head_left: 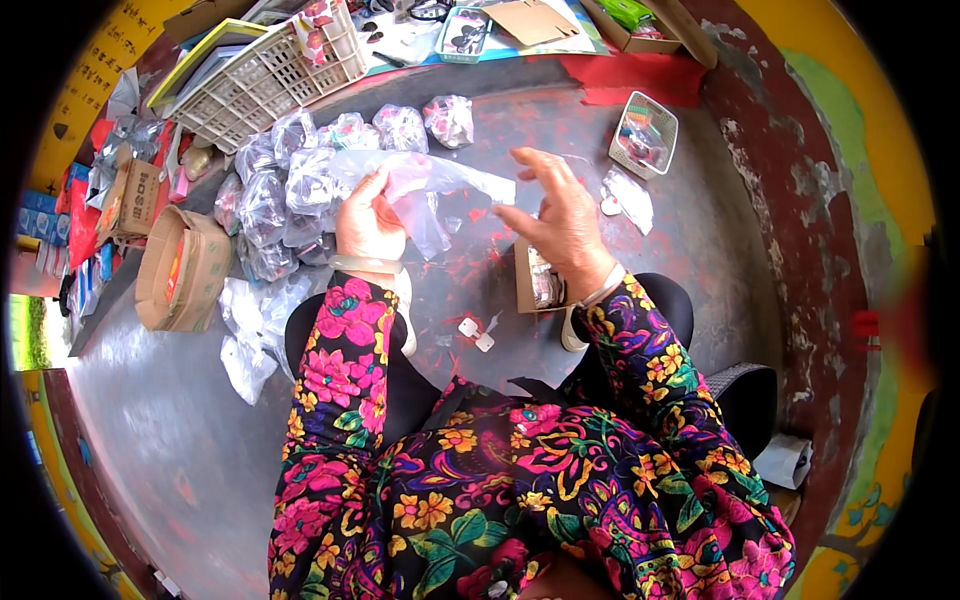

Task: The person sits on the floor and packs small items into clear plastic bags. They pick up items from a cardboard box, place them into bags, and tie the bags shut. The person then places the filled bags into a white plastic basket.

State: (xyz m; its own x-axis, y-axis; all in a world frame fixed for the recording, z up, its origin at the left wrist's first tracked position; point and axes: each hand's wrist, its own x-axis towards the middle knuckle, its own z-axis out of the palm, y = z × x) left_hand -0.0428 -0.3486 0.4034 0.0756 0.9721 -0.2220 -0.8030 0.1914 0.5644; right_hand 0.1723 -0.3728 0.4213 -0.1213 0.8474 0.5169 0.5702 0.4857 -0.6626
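A clear plastic bag (428, 190) hangs out to the right from my left hand (370, 220), whose fingers are closed on one end of it. Its far end stretches toward my right hand (565, 215). The right hand is raised with thumb and fingers spread apart, close to the bag's end and holding nothing. Below the right hand, between my feet, stands a small cardboard box (540, 278) with small packed items in it, partly hidden by the wrist. Two small white cards (477, 334) lie on the floor in front of me.
Several filled plastic bags (265, 205) are heaped at the left. Beside them stand a cardboard carton (178, 270) and loose clear bags (258, 330). A white crate (265, 75) is behind. At the right are a small basket (643, 135) and a white plastic bag (630, 200).
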